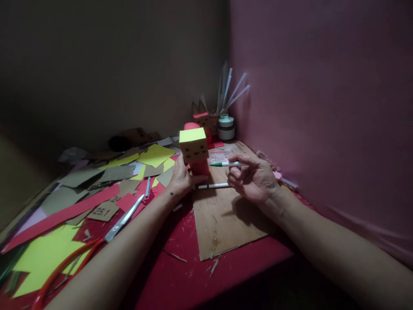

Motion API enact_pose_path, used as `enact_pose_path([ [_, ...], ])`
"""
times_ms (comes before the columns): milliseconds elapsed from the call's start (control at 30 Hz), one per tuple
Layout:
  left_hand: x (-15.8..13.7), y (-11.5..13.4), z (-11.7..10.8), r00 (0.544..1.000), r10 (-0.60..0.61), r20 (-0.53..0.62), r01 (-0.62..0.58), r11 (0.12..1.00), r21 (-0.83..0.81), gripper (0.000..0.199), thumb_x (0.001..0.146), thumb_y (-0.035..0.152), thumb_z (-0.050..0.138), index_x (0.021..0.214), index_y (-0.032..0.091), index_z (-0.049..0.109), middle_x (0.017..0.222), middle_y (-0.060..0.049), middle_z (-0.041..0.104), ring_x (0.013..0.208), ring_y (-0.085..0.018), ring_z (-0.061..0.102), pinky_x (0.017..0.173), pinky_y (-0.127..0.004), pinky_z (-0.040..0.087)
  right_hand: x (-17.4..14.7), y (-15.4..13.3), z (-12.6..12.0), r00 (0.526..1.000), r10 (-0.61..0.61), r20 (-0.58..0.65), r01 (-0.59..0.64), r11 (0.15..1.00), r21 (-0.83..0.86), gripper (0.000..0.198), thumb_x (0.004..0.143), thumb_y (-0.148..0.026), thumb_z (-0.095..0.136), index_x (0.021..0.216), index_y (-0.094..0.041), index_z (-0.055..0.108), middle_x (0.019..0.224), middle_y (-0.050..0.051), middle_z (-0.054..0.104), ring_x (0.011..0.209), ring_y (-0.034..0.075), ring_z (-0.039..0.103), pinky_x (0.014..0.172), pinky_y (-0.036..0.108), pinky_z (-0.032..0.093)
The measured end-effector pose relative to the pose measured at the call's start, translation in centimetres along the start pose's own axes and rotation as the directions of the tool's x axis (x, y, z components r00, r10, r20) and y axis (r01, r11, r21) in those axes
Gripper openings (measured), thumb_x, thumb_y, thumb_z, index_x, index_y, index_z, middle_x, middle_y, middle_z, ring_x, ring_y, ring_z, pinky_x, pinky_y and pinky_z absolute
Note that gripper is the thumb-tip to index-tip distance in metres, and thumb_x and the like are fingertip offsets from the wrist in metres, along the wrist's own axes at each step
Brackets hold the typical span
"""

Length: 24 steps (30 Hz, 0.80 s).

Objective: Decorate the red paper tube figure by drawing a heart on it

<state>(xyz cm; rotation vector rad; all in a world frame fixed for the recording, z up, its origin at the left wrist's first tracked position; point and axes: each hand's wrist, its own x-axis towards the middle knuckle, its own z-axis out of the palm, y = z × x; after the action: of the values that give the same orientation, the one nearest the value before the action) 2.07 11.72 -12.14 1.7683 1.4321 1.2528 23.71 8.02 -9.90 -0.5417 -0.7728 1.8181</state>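
Observation:
A small cardboard figure point(194, 150) stands upright at the middle, with a box head, a drawn face, a yellow paper top and a red body. My left hand point(183, 178) is closed round its lower body, the fingers partly hidden behind it. Held between the fingers of my right hand point(251, 174) is a green-tipped marker point(222, 164), its tip pointing left, close to the figure but apart from it. Below that marker a white stick-like piece with a black band point(213, 186) lies on a wooden board point(226, 224).
Orange-handled scissors point(111, 230) lie at left among yellow paper point(48, 254), red strips and cardboard scraps point(103, 211). Behind are a second figure point(200, 117), a lidded jar point(226, 127) and white sticks point(237, 90). A pink wall point(322, 107) bounds the right.

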Motion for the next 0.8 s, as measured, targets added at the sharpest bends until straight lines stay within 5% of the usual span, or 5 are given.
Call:
enact_pose_path([
  [333,-0.1,-0.2,1.1,0.995,-0.1,0.011,0.1,0.993,-0.065,0.055,0.047,0.027,0.09,0.093,0.022,0.059,0.084,-0.002,0.069,0.091,-0.03,0.066,0.078,-0.039,0.052,-0.1,0.0,0.4,0.999,0.032,-0.019,-0.031,0.998,0.045,0.01,0.069,-0.027,0.07,0.069,-0.017,0.073,0.041,-0.002,0.053,0.04,0.01,0.039,0.045,0.024,0.03],
  [600,-1.6,2.9,-1.7,0.991,-0.131,-0.004,0.128,0.977,-0.172,0.057,0.053,0.026,0.09,0.102,0.02,0.062,0.094,-0.002,0.072,0.089,-0.024,0.067,0.079,-0.034,0.053,-0.2,-0.5,-0.2,0.997,-0.037,0.066,0.038,0.999,-0.015,0.013,0.069,-0.029,0.075,0.074,-0.017,0.075,0.045,-0.003,0.055,0.044,0.009,0.044,0.046,0.022,0.034],
  [700,-3.1,4.2,-2.8,0.982,-0.189,-0.013,0.177,0.938,-0.297,0.06,0.054,0.023,0.091,0.107,0.019,0.064,0.097,-0.003,0.075,0.089,-0.023,0.069,0.079,-0.034,0.053,-0.7,-0.8,0.0,0.979,-0.095,0.181,0.114,0.989,-0.097,0.015,0.071,-0.031,0.075,0.079,-0.019,0.076,0.051,-0.002,0.062,0.044,0.011,0.05,0.044,0.023,0.034],
  [800,-5.1,4.8,-3.0,0.97,-0.222,0.098,0.239,0.807,-0.54,0.059,0.06,0.026,0.091,0.111,0.019,0.064,0.101,-0.005,0.077,0.088,-0.023,0.072,0.083,-0.036,0.054,-1.2,-1.0,0.9,0.943,-0.178,0.282,0.231,0.959,-0.164,0.012,0.074,-0.03,0.075,0.081,-0.02,0.076,0.053,-0.002,0.064,0.049,0.013,0.056,0.051,0.026,0.043],
])
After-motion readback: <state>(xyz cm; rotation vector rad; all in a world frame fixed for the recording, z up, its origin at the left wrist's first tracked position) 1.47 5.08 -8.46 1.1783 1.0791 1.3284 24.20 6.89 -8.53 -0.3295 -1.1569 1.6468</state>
